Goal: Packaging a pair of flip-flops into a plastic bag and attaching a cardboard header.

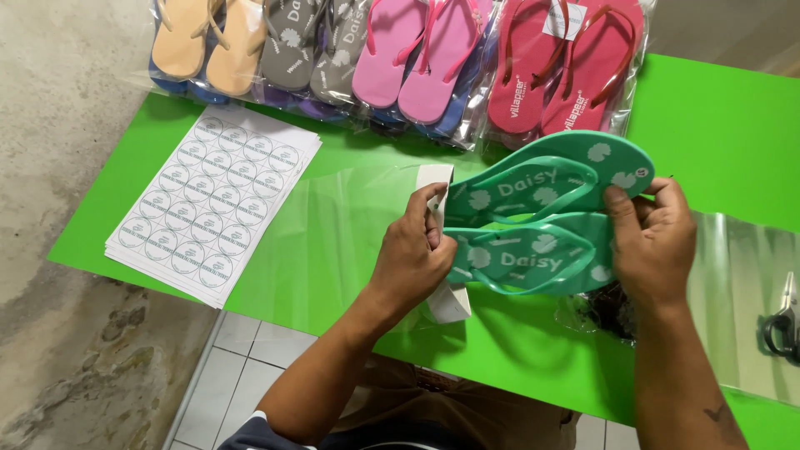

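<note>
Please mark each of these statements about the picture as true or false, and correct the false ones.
1. Both hands hold a pair of teal flip-flops. True.
2. The stack of sticker sheets lies to the right of the scissors. False: it lies far to their left.
3. The left hand touches a white paper band at one end of the flip-flops. True.
4. The bagged flip-flops at the far edge are all pink. False: orange, grey, pink and red pairs show.
5. The right hand holds the scissors. False: it grips the flip-flops.
</note>
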